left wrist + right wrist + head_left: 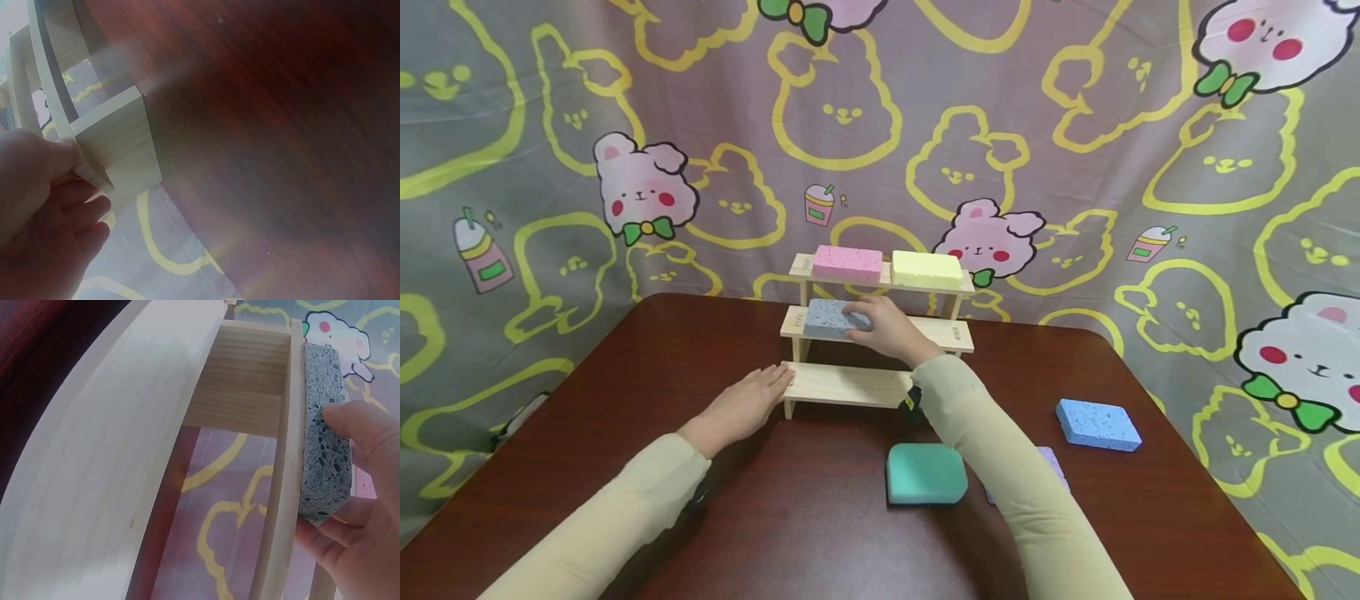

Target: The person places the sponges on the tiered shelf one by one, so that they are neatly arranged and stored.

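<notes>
A three-step wooden rack (842, 386) stands toward the back of the table. My right hand (891, 327) grips a grey-blue sponge (825, 315) at the left of the middle step. The right wrist view shows the thumb on one face of this speckled sponge (325, 437) and the fingers around its end, while it lies against the step. With my left hand (747, 410) I hold the left end of the lowest step. In the left wrist view the thumb is on one side of the board (94, 172) and curled fingers are on the other.
On the top step lie a pink sponge (847, 262) and a yellow sponge (927, 268). Nearer on the table are a green sponge (927, 473) and a blue sponge (1098, 425). My right sleeve partly covers a purple sponge (1054, 462). A patterned curtain (865, 100) hangs behind the table.
</notes>
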Demonstrator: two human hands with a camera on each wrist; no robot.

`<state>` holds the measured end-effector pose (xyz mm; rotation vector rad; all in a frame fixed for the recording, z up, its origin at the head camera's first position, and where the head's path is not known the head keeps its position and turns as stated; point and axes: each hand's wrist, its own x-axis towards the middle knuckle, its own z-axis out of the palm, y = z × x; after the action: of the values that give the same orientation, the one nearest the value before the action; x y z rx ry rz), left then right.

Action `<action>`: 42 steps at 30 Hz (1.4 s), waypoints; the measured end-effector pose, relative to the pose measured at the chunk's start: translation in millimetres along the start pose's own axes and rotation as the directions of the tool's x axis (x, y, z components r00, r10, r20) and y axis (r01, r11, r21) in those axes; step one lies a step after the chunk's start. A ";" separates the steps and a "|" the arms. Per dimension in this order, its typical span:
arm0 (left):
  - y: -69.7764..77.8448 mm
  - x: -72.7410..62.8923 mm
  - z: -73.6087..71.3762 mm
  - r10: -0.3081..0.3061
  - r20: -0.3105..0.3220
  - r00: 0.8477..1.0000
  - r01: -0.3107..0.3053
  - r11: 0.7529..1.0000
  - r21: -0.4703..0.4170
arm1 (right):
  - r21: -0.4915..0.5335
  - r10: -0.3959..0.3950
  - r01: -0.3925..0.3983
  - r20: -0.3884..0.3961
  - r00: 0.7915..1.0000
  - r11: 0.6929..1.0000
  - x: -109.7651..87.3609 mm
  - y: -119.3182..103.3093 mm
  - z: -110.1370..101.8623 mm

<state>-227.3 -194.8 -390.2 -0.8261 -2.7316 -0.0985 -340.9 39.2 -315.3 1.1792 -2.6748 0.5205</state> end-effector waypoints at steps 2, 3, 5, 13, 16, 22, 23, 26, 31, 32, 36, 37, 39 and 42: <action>-0.6 0.2 0.4 0.004 -0.002 1.000 -0.004 1.000 0.002 | 0.000 0.010 -0.010 0.005 1.000 1.000 0.3 -0.2 0.2; -0.8 0.2 0.7 0.005 -0.004 1.000 -0.005 1.000 0.002 | 0.001 0.014 -0.014 0.009 1.000 1.000 0.4 -0.3 0.2; -1.0 0.0 1.0 0.003 -0.006 1.000 -0.003 1.000 0.000 | 0.002 0.018 -0.018 0.014 1.000 1.000 0.3 0.0 0.2; -0.2 -0.4 2.0 -0.005 -0.003 1.000 0.005 1.000 -0.007 | 0.017 0.003 -0.003 0.007 1.000 1.000 -2.9 4.9 -1.3; -0.2 -0.2 2.2 -0.008 0.003 1.000 0.008 1.000 -0.005 | 0.036 -0.001 0.002 -0.005 1.000 0.999 -5.5 6.5 -4.3; -1.0 0.0 1.0 -0.013 0.010 1.000 0.013 1.000 -0.014 | 0.129 -0.033 0.038 -0.038 0.999 0.991 -13.2 7.2 -13.3; -1.0 0.0 0.7 -0.013 0.011 1.000 0.013 1.000 -0.011 | 0.144 -0.040 0.046 -0.044 0.998 0.989 -14.6 7.5 -14.7; -0.8 -0.1 0.6 -0.013 0.010 1.000 0.014 1.000 -0.018 | 0.176 -0.052 0.062 -0.059 0.997 0.983 -19.0 9.0 -18.6; -0.6 -0.9 0.2 -0.012 0.004 1.000 0.012 1.000 -0.016 | 0.215 -0.027 0.045 -0.085 0.996 0.975 -28.6 11.8 -27.1; -0.6 -1.1 0.2 -0.009 0.002 1.000 0.009 1.000 -0.013 | 0.222 -0.020 0.040 -0.091 0.996 0.974 -30.8 12.2 -29.2; -0.7 -1.7 0.5 0.000 -0.011 1.000 0.000 1.000 -0.006 | 0.231 -0.006 0.030 -0.105 0.994 0.973 -40.5 15.7 -37.1; -0.7 -1.7 0.7 0.001 -0.015 1.000 -0.001 1.000 -0.007 | 0.231 -0.002 0.026 -0.104 0.995 0.973 -42.8 17.3 -38.9; -0.9 -1.6 0.8 0.002 -0.019 1.000 -0.002 1.000 -0.005 | 0.223 0.007 0.015 -0.100 0.995 0.975 -47.3 20.3 -42.7; -1.2 -1.4 0.8 0.002 -0.021 1.000 -0.002 1.000 -0.002 | 0.210 0.025 -0.005 -0.095 0.995 0.978 -54.4 24.7 -48.3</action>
<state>-227.0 -196.4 -391.3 -0.8236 -2.7114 -0.1094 -321.9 110.1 -292.6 1.1530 -2.5983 0.8581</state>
